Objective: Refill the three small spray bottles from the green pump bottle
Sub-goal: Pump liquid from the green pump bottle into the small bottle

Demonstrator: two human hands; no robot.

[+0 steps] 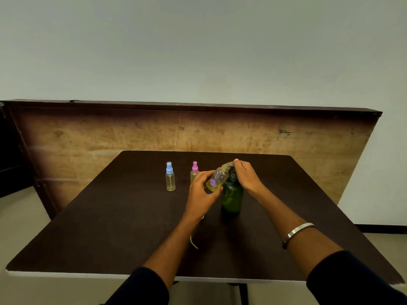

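Left of the green pump bottle (232,195) on the counter (110,216): upright blue-capped spray bottle (170,177), then pink-capped spray bottle (194,172), lower body hidden behind left hand (203,190). Gripped in left fingers (207,175), just left of the pump: tilted flower-printed spray bottle (217,179), neck up-right. Above the pump head, right hand (244,175), fingers pinching a pale cap at that neck, cap mostly hidden.

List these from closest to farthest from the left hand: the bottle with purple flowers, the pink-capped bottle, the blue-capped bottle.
1. Clear small bottle with purple flowers: held in the left hand.
2. Pink-capped clear spray bottle: just behind the hand.
3. Blue-capped clear spray bottle: farther left, standing alone.
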